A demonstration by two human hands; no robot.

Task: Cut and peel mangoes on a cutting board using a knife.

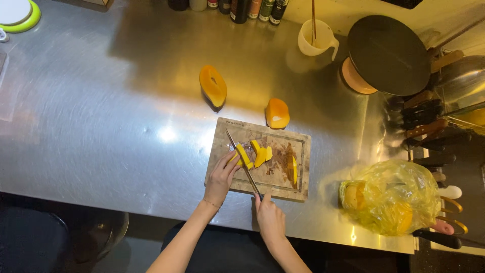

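The right hand (270,216) is gripping the handle of a long knife (241,161), its blade lying across a yellow fruit slice (244,155) just left of centre on the wooden cutting board (298,189). The left hand (221,179) is pinning that slice with its fingertips. The flesh looks soft and probably slippery, so holding it well back from the blade seems wise. The steel bench (101,126) is glaring under the lamp; two fruit halves (212,86) are sitting above the board, a yellow bag (391,197) at lower right.

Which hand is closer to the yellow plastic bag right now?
Right. The right hand grips the knife left of the yellow plastic bag; the left hand lies farther left.
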